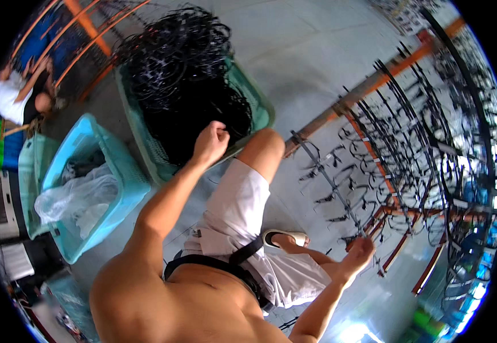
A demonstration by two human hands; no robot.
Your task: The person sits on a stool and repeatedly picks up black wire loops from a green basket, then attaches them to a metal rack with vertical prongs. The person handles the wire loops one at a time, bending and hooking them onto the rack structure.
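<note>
Over the near side of a green crate (129, 117), my left hand (212, 143) is closed with its fingers curled. Whatever it may hold is hidden or too small to make out. Heaped in that crate are thin, looped black pieces (177, 57), piled well above the rim at the far end. To the right, my right hand (358, 256) is closed at the near end of a long thin rod (331, 183). Small black hooked pieces stick out along both sides of the rod. My knee is beside the crate's near corner.
An orange-framed rack (368, 86) with rows of black pieces on rods fills the right. A light-blue crate (128, 191) holding clear plastic bags (82, 194) stands left. A seated person (20, 94) is at far left, beside orange bars (91, 43).
</note>
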